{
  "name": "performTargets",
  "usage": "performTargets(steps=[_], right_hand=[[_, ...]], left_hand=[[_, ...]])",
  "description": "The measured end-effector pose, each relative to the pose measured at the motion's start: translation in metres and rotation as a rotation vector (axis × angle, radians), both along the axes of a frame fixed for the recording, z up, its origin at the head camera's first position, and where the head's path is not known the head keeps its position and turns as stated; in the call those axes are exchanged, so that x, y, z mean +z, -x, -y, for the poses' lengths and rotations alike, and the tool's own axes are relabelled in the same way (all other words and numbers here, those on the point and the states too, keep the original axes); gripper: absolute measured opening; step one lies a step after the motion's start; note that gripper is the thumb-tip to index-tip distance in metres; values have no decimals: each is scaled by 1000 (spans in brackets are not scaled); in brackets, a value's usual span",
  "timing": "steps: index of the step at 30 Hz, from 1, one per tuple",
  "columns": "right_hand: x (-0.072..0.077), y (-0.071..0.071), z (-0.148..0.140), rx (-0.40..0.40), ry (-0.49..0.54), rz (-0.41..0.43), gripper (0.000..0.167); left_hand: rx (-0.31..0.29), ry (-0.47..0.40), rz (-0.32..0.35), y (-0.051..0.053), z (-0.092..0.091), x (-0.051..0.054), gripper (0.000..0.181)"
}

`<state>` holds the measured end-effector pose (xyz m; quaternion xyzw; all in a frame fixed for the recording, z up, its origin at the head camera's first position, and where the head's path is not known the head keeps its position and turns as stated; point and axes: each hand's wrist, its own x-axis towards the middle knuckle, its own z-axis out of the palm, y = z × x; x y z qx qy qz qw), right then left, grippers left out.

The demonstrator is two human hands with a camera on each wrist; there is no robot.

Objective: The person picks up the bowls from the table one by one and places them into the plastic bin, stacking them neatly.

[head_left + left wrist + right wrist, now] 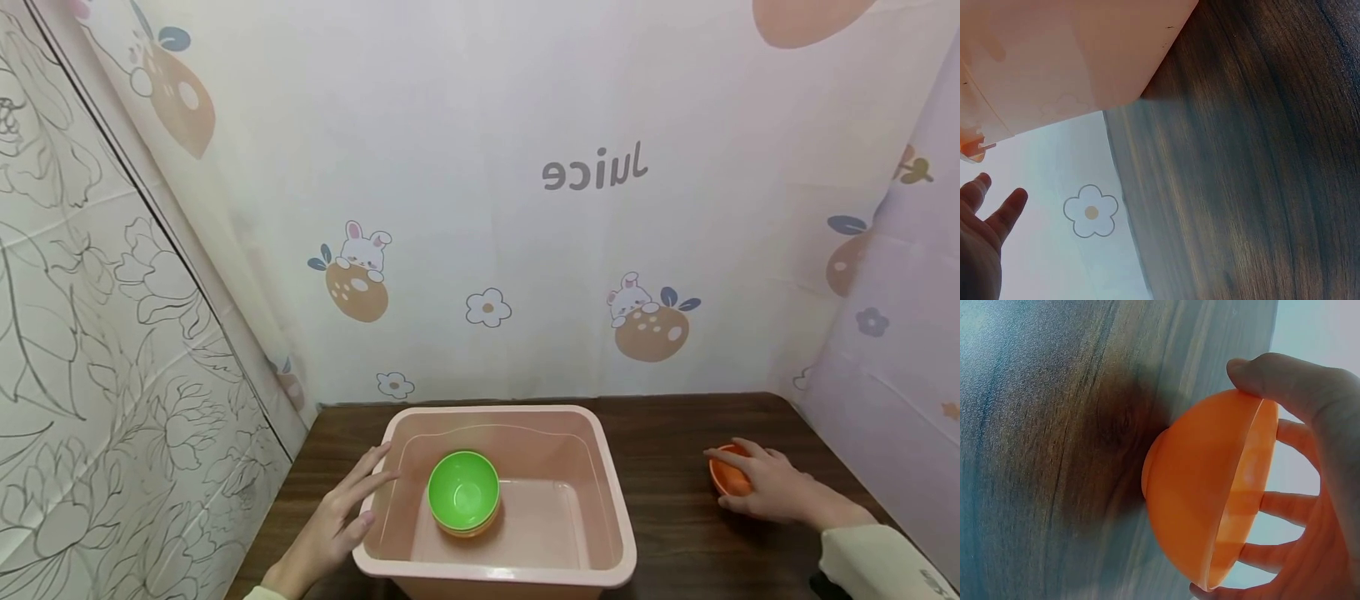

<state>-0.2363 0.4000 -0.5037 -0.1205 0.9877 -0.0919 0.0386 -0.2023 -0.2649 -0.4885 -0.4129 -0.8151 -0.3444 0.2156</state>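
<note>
An orange bowl (1191,481) is at the right of the table in the head view. My right hand (776,483) grips it by the rim, thumb on the outer wall and fingers spread across the mouth. Whether its base touches the wood I cannot tell. In the middle stands a pink plastic basin (622,533). Inside it, toward the left, sits a green bowl (463,490) stacked on another bowl whose orange edge peeks out below. My left hand (330,517) is at the basin's left rim with fingers extended, holding nothing; contact with the rim is unclear.
The dark wooden table (675,425) runs under the basin and the orange bowl. Behind it hangs a pale curtain (487,208) with rabbit and fruit prints. A flower-patterned panel (112,333) borders the left, and another curtain (907,375) borders the right.
</note>
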Motion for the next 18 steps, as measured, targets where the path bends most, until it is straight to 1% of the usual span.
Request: performTargets(steps=[5, 8, 18], right_hand=[[5, -3, 1, -18, -10, 8, 74], [7, -3, 1, -23, -11, -2, 75], [12, -3, 2, -23, -9, -79, 72]], left_hand=[[6, -3, 2, -1, 0, 0, 46], [9, -5, 2, -1, 0, 0, 46], [-2, -11, 9, -1, 0, -1, 46]])
